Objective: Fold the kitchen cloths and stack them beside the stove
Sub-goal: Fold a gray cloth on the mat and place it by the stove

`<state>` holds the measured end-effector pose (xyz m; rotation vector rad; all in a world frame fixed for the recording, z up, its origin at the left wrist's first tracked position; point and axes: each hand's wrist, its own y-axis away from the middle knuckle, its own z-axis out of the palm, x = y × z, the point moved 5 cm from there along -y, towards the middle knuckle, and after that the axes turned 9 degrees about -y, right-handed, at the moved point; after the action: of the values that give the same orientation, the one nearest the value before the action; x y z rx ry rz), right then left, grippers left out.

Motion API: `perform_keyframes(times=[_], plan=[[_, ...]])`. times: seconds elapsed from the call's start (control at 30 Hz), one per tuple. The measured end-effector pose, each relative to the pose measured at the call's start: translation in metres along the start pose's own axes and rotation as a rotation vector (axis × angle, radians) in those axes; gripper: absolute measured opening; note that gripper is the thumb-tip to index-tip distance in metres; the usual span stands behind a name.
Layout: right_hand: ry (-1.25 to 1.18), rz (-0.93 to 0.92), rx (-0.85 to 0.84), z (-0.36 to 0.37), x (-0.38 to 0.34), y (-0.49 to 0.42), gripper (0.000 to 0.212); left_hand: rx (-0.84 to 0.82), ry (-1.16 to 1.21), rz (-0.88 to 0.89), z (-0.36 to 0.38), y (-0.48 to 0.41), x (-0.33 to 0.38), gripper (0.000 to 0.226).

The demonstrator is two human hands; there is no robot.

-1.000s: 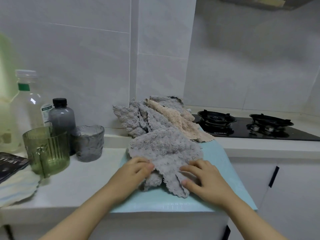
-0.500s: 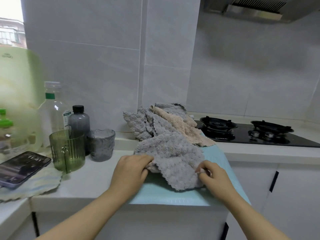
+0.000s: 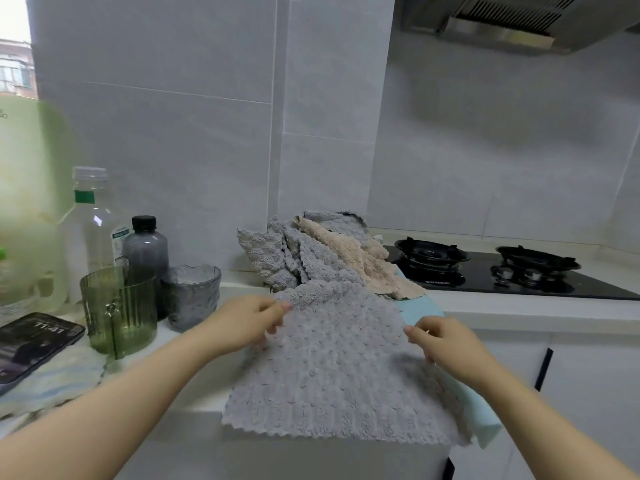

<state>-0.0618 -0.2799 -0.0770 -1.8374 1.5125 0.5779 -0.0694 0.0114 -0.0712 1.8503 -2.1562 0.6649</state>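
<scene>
Counting cloths first: one grey cloth (image 3: 332, 368) is spread flat at the front of the worktop (image 3: 502, 308), with its scalloped near hem lapped over the front edge. A pile (image 3: 287, 265) is heaped behind it against the wall tiles, just left of the stove (image 3: 485, 285). One beige cloth (image 3: 349, 258) is seen on top of that pile with grey ones under it; how many cannot be told from the folds. One pale blue mat (image 3: 485, 420) is laid under the spread cloth and shows along its right side. Two burners are counted on the stove: left burner (image 3: 431, 254) and right burner (image 3: 536, 261).

Containers are grouped left of the cloths:
- one clear bottle (image 3: 91, 223) with a green band
- one dark bottle (image 3: 145, 251) with a black cap
- one green ribbed cup (image 3: 117, 306)
- one grey glass bowl (image 3: 192, 292)

Contents cannot be read through the tinted walls.

One phone (image 3: 31, 341) is laid screen-up on a patterned cloth (image 3: 52, 382) at the far left.

Grip: both hands are set on the spread grey cloth, well apart. Its left edge is pinched between thumb and fingertips of the left hand (image 3: 249, 323), near the far corner. Its right edge is pinched by the curled fingers of the right hand (image 3: 446, 344). Each grip is nearly closed on fabric, and nothing else is held.
</scene>
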Motion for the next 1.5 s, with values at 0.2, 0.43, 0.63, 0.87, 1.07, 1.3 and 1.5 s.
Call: perform_keyframes(times=[0.2,0.43,0.63,0.87,1.07,1.3,1.5], plan=[[-0.073,0.031,0.092,0.02,0.004,-0.054,0.014,0.394,-0.131,-0.08,0.001,-0.05,-0.005,0.03],[0.103,0.054,-0.026,0.046,0.019,-0.114,0.035,0.019,-0.411,0.016,0.021,-0.108,-0.003,0.039],[0.303,0.121,-0.218,0.064,0.027,-0.138,0.055,-0.39,-0.442,0.039,0.045,-0.116,-0.005,0.026],[0.122,0.04,0.135,0.039,0.037,-0.142,0.004,-0.091,-0.496,0.13,0.016,-0.116,0.015,0.008],[-0.153,-0.027,0.382,0.004,0.014,-0.158,0.005,0.345,-0.415,0.007,-0.038,-0.137,0.026,0.007],[-0.144,0.055,0.212,0.013,0.013,-0.173,0.042,0.389,-0.78,-0.043,-0.011,-0.147,0.042,0.03],[-0.024,-0.062,0.079,0.027,0.013,-0.115,0.027,0.553,-0.714,0.229,0.013,-0.103,0.042,0.04]])
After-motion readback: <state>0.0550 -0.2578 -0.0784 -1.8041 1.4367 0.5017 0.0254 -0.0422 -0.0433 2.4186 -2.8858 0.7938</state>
